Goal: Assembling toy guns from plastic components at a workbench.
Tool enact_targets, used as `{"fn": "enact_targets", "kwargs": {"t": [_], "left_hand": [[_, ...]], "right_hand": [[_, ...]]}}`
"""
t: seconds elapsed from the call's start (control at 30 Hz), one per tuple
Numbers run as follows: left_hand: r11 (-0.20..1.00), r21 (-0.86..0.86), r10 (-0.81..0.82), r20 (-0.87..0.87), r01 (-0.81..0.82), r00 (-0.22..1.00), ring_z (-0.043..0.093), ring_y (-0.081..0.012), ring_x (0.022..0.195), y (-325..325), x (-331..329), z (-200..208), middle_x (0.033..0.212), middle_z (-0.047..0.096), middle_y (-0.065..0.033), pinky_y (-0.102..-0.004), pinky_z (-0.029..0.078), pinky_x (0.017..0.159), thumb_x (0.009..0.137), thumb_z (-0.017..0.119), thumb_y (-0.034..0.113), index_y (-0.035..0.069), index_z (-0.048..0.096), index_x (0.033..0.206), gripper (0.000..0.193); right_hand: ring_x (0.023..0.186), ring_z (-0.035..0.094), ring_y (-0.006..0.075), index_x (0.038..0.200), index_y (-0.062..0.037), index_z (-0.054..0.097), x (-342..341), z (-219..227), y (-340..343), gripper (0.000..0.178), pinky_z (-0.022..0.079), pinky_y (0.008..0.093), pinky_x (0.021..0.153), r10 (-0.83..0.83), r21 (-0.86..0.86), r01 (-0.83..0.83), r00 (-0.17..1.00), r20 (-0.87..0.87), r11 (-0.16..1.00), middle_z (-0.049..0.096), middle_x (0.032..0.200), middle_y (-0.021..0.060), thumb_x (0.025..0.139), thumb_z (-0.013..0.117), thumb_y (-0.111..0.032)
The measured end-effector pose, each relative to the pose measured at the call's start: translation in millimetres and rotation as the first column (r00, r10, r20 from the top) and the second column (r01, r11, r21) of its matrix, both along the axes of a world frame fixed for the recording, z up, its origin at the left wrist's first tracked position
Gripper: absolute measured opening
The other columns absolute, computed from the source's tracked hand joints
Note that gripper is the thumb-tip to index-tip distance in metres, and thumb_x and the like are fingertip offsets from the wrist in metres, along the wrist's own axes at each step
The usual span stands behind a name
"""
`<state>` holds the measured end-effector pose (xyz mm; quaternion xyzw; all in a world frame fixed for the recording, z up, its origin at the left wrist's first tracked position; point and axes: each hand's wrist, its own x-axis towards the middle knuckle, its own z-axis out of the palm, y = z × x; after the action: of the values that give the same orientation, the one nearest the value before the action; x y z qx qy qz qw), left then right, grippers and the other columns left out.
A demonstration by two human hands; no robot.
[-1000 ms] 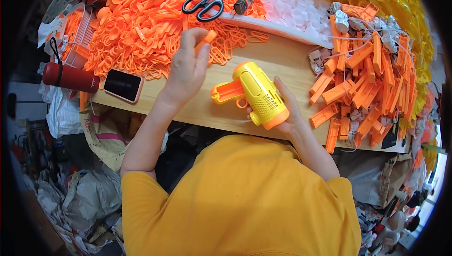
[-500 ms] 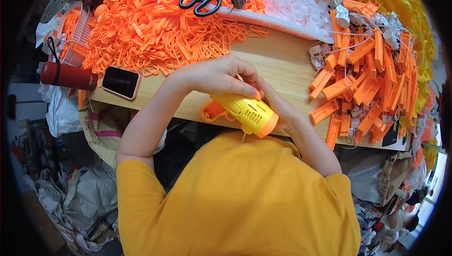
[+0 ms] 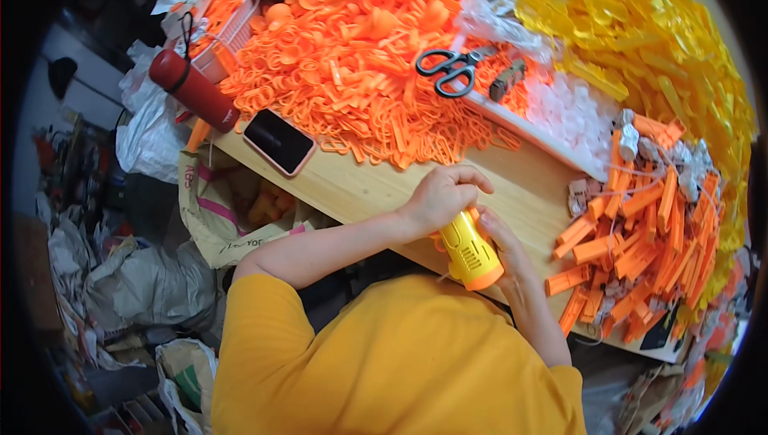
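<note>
Wooden bench [image 3: 360,187], slanting down to the right in view, bare strip along its near side, parts heaped behind.

Yellow housing [image 3: 469,251]: a tilted plastic body with slots, in both hands at the bench's near edge, just in front of the yellow shirt [image 3: 392,363]. Its orange end ring [image 3: 485,277] points down toward the wearer.

Right hand [image 3: 506,247]: cupped along the housing's right side, closed enough to support it; far fingers hidden behind. Left hand [image 3: 442,201]: over the upper end, fingers bent inward and touching or nearly so. Can't tell whether it pinches anything, fingertips are covered.

Behind the hands: orange parts pile [image 3: 344,75], hooks and loops at its front. Black-handled scissors [image 3: 468,61] and a small dark tool [image 3: 507,80] lie at the white tray [image 3: 536,132], which holds translucent cups [image 3: 570,111]. Yellow parts heap [image 3: 640,43] at far right.

Right side: stacked orange channel pieces [image 3: 640,235] with thin wires among them. Left side: phone [image 3: 280,142] lying flat, red bottle [image 3: 192,89] on its side just beside it, orange-filled basket [image 3: 240,28] beyond. Pink-striped sack [image 3: 212,203] below the bench edge.
</note>
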<state>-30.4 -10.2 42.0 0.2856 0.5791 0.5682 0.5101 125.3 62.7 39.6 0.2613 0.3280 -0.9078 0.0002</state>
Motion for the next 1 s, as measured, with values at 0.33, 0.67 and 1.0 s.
{"fn": "enact_targets", "kwargs": {"t": [0.33,0.67,1.0], "left_hand": [[0.911,0.341,0.396,-0.575,-0.230,0.716,0.059,-0.0105,0.091,-9.7,-78.4,19.3,0.099,0.062,-0.0037,-0.0261,0.049,0.077,0.087,0.068,0.016,0.004,0.065,0.104,0.021],[0.634,0.023,0.180,-0.976,-0.773,0.118,0.067,-0.0280,0.072,-73.6,-286.7,6.7,0.074,0.068,-0.0149,-0.0350,0.052,0.070,0.076,0.070,0.047,0.001,0.070,0.084,0.047],[0.606,0.009,0.503,-0.779,-0.796,0.374,0.068,-0.0257,0.077,-66.8,-285.3,-3.5,0.080,0.068,-0.0139,-0.0363,0.054,0.071,0.075,0.072,0.029,0.001,0.065,0.083,0.030]], "right_hand": [[0.091,0.066,0.0347,0.132,-0.0009,0.045,6.7,1.7,10.3,0.068,0.057,0.0433,0.069,-0.140,-0.034,0.137,0.982,-0.129,0.990,0.061,0.108,0.0240,0.087,0.054,-0.051],[0.094,0.062,0.0317,0.129,-0.0024,0.049,24.0,0.1,27.0,0.059,0.053,0.0470,0.078,-0.418,-0.006,0.422,0.894,-0.164,0.906,0.060,0.112,0.0203,0.090,0.050,-0.046],[0.095,0.062,0.0346,0.129,-0.0016,0.049,21.3,4.6,19.9,0.058,0.053,0.0493,0.080,-0.477,-0.017,0.480,0.868,-0.135,0.877,0.060,0.113,0.0203,0.091,0.048,-0.045]]}}
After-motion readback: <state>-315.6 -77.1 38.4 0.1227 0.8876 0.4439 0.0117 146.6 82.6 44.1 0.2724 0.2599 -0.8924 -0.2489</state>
